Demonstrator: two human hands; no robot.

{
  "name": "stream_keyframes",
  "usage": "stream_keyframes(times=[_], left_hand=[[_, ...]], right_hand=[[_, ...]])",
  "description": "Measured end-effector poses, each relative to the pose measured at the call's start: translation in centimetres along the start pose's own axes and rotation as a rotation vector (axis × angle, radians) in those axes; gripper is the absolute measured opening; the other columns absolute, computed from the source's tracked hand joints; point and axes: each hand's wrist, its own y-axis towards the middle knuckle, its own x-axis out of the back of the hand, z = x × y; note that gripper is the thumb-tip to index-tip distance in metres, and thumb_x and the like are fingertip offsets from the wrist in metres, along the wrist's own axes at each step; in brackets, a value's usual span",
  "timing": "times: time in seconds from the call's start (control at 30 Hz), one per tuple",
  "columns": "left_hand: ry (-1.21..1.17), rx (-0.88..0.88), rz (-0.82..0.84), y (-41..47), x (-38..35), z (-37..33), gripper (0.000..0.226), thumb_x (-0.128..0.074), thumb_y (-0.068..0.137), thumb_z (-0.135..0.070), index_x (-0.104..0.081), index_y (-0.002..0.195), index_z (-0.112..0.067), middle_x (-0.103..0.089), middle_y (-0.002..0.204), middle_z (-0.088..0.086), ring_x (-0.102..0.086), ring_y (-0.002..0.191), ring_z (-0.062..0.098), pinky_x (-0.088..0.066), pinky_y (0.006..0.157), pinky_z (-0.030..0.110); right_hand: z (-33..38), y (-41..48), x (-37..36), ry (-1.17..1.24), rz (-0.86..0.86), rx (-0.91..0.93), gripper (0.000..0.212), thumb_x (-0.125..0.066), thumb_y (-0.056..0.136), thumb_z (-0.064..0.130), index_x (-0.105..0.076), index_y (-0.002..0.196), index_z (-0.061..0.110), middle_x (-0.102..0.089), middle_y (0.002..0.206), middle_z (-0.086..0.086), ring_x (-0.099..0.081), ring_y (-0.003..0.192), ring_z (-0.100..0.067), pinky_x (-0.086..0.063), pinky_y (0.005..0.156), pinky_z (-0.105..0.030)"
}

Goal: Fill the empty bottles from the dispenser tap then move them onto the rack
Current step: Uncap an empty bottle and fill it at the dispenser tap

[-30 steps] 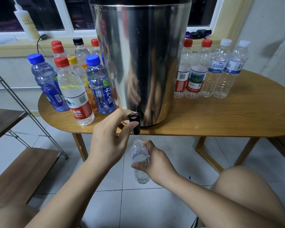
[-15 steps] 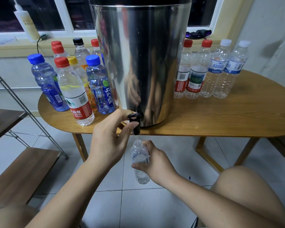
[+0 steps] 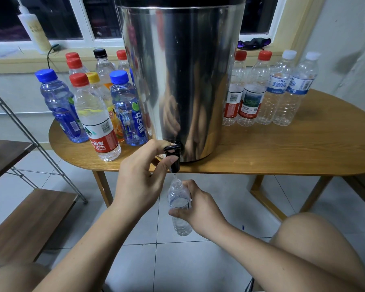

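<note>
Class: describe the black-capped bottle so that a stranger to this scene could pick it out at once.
Start at the big steel dispenser on the wooden table. To its left stands a cluster of capped bottles; look in its back row. The bottle there alone has a black cap; its neighbours' caps are red, blue or yellow.

The dispenser (image 3: 177,81) is mirror-polished steel, its tap (image 3: 174,158) glossy black plastic. The bottle (image 3: 178,199) under it is clear ribbed plastic. The table (image 3: 282,148) is smooth satin wood, the rack (image 3: 30,224) matt wood shelves on thin metal rods, the floor (image 3: 177,266) glossy tile
</note>
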Motion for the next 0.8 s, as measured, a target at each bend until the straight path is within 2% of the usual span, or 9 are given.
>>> stream_keyframes(times=[0.17, 0.33, 0.53, 0.8], left_hand=[[-0.004, 0.0, 0.0, 0.03, 0.03, -0.07, 0.019, -0.077, 0.1, -0.009, -0.071, 0.114, -0.019, -0.07, 0.1, -0.013, -0.066, 0.091, 0.003, -0.052, 0.076, 0.021], [0.006, 0.015, -0.008, 0.06, 0.04, -0.31, 0.022, -0.078, 0.098, -0.008, -0.07, 0.112, -0.023, -0.068, 0.099, -0.017, -0.063, 0.089, -0.004, -0.043, 0.075, 0.007], [-0.002, 0.001, -0.008, 0.04, 0.0, -0.2, 0.02, -0.076, 0.099, -0.01, -0.07, 0.114, -0.022, -0.07, 0.1, -0.013, -0.064, 0.093, -0.001, -0.05, 0.078, 0.017], [-0.024, 0.008, -0.005, 0.03, -0.06, -0.23, 0.022, -0.077, 0.099, -0.009, -0.07, 0.114, -0.023, -0.07, 0.1, -0.016, -0.066, 0.092, 0.001, -0.05, 0.078, 0.016]], right_hand=[[0.02, 0.0, 0.0, 0.003, 0.002, -0.002, 0.065, -0.093, 0.076, 0.045, -0.049, 0.124, 0.041, -0.07, 0.113, 0.019, -0.066, 0.104, -0.006, -0.057, 0.091, -0.033], [0.05, 0.0, 0.02, 0.008, 0.002, -0.008, 0.065, -0.092, 0.075, 0.044, -0.049, 0.124, 0.041, -0.071, 0.111, 0.02, -0.066, 0.102, -0.004, -0.057, 0.09, -0.033], [0.04, -0.03, 0.04, 0.0, 0.005, -0.002, 0.067, -0.093, 0.076, 0.045, -0.049, 0.126, 0.041, -0.071, 0.115, 0.019, -0.066, 0.105, -0.007, -0.057, 0.092, -0.034], [0.0, 0.03, 0.0, 0.002, 0.017, -0.008, 0.069, -0.092, 0.077, 0.046, -0.047, 0.129, 0.039, -0.07, 0.117, 0.018, -0.067, 0.107, -0.008, -0.057, 0.093, -0.035]])
